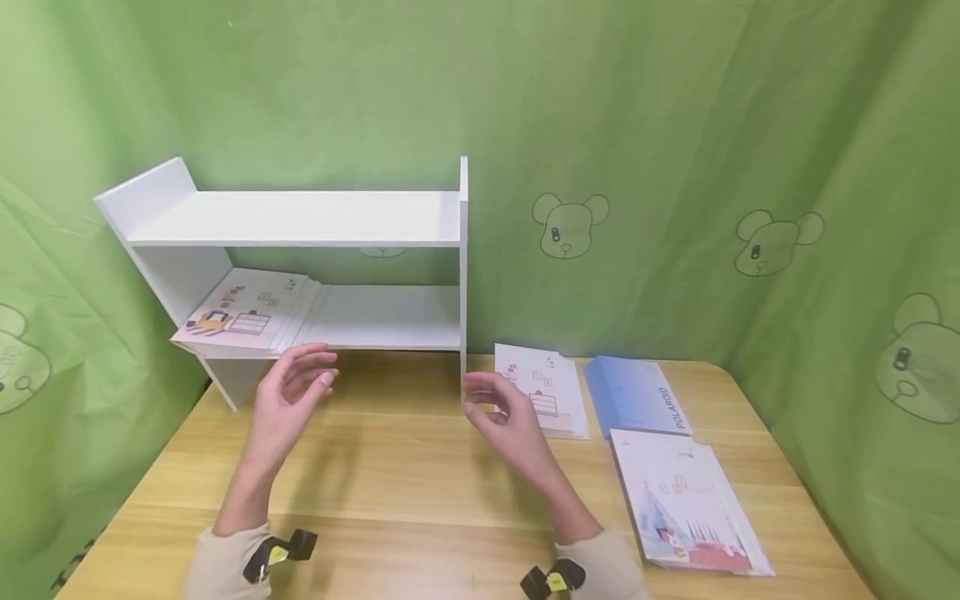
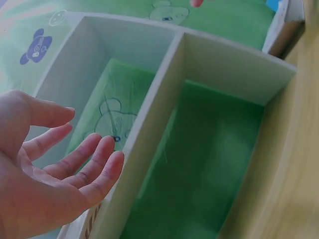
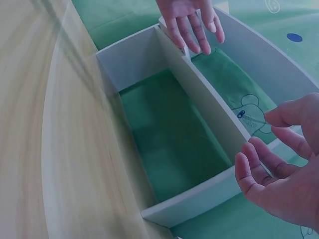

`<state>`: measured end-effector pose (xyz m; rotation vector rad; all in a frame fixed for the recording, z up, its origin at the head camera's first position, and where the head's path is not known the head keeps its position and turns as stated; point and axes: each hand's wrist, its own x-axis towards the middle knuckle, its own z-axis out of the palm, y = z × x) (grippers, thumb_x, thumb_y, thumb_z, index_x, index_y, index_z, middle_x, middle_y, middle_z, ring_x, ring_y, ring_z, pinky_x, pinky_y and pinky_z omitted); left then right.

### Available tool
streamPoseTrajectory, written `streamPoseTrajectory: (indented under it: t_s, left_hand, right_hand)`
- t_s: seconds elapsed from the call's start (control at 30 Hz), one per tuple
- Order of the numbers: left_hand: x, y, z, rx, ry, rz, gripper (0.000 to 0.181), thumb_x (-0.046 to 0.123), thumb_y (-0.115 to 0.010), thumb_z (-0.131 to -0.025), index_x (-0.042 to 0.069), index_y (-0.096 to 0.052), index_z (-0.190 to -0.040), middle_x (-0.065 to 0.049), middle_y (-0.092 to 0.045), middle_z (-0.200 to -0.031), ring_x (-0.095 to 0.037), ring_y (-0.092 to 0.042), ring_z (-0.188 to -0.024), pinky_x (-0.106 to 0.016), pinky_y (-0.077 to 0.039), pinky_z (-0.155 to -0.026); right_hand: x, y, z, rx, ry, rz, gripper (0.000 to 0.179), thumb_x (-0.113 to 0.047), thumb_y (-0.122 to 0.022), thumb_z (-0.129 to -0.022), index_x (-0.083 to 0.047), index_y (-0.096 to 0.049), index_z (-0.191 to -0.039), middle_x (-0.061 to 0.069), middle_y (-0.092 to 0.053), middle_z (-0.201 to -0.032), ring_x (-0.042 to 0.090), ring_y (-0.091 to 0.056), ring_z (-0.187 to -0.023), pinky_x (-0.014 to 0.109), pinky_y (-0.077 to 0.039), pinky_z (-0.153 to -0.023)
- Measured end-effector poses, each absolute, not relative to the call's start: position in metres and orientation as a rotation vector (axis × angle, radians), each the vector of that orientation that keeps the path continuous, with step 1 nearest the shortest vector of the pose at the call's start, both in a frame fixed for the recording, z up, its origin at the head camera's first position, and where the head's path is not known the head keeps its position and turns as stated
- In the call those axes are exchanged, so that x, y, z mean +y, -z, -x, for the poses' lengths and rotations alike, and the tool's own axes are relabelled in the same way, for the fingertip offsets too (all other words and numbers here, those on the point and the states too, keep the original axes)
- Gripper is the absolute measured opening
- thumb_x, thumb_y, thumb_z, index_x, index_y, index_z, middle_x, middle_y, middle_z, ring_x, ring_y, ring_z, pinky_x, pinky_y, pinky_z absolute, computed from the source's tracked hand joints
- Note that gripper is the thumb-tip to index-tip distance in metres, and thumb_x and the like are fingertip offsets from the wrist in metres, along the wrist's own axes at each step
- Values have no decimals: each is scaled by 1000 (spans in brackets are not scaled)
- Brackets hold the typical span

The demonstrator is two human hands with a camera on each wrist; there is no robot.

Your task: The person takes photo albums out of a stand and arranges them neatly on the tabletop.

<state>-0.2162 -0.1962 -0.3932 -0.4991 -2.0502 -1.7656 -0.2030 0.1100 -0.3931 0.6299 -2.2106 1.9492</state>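
Note:
My left hand (image 1: 288, 400) hovers in front of the lower left of a white two-tier shelf (image 1: 330, 218), fingers loosely bent with nothing in them. A stack of illustrated cards or booklets (image 1: 251, 310) lies at the left end of the lower tier, just behind that hand. Near the shelf's right side panel (image 1: 463, 275) is my right hand (image 1: 510, 425), also holding nothing, its fingers gently curved. Behind it, a second illustrated stack (image 1: 542, 392) lies on the table, partly covered by the fingers. Both wrist views show the hands with nothing in their fingers.
On the table (image 1: 397, 500), right of the shelf, lies a blue box marked POLAROID (image 1: 637, 396). Nearer the front right is another illustrated stack (image 1: 682, 500). A green curtain (image 1: 652, 108) with bear heads hangs behind and at both sides.

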Motion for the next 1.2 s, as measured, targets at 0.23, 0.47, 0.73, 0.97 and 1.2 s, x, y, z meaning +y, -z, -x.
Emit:
streamPoseTrajectory:
  t_s: [0.23, 0.47, 0.73, 0.97, 1.2]
  left_hand:
    - [-212, 399, 211, -2096, 1700, 470, 44, -3, -59, -90, 2, -47, -132, -22, -56, -120, -26, -60, -104, -28, -55, -83]
    - [-221, 391, 202, -2155, 1661, 458, 42, -4, -60, -89, -2, -49, -130, -21, -57, -119, -27, -59, -104, -23, -53, -86]
    - [-237, 400, 203, -2198, 1609, 438, 41, 0, -59, -91, 2, -50, -131, -18, -58, -121, -18, -60, -107, -20, -49, -92]
    - [-248, 406, 200, -2233, 1548, 377, 40, 8, -59, -93, 5, -50, -132, -12, -59, -121, -22, -59, -110, -17, -46, -93]
    - [-256, 410, 197, -2231, 1514, 321, 39, 8, -58, -94, 5, -51, -132, -9, -59, -121, -18, -58, -110, -15, -45, -93]
  right_hand:
    - [94, 395, 206, -2204, -1972, -649, 36, 4, -62, -86, -1, -57, -121, 15, -62, -114, 36, -59, -103, 36, -56, -82]
    - [80, 398, 210, -2213, -2012, -638, 37, 2, -62, -87, 1, -54, -124, 18, -61, -117, 37, -58, -105, 32, -55, -85]
    - [63, 400, 213, -2207, -2073, -657, 38, 1, -62, -87, 2, -53, -125, 21, -59, -117, 37, -57, -106, 30, -55, -85]
    - [50, 401, 214, -2158, -2091, -650, 39, 3, -62, -87, 0, -53, -124, 20, -60, -114, 35, -58, -103, 31, -55, -82]
    - [38, 404, 217, -2113, -2130, -640, 38, 3, -61, -86, 2, -54, -123, 24, -59, -114, 40, -57, -105, 35, -54, -87]
